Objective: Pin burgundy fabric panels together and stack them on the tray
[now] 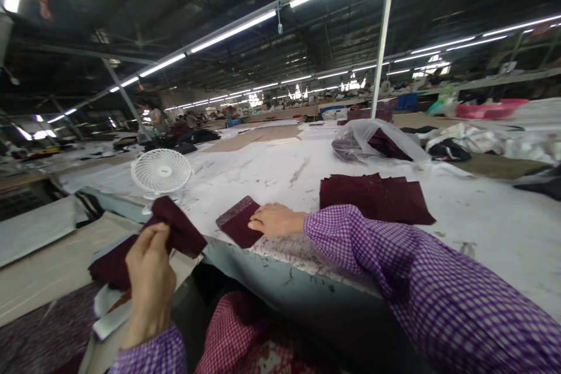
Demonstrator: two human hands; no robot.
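My left hand (pixel 151 269) is pinched on a folded maroon cloth piece (pixel 177 228), raised at the left over the gap beside the table. Another maroon cloth (pixel 111 263) lies just behind that hand on the side surface. My right hand (pixel 277 220) reaches across the table edge and rests with its fingers on a maroon piece with a speckled grey strip (pixel 239 223); its fingers lie flat, pressing on the piece's right side. Right of it, partly behind my sleeve, is a fanned stack of maroon pieces (pixel 377 196) on the white tabletop (pixel 263 166).
A white fan (pixel 162 172) stands near the table's left edge. Behind the stack lies a clear plastic bag (pixel 372 141) with maroon cloth inside. A metal pole (pixel 383 35) rises farther back. At the right are a pink basin (pixel 491 108) and heaped fabric. People sit in the distance.
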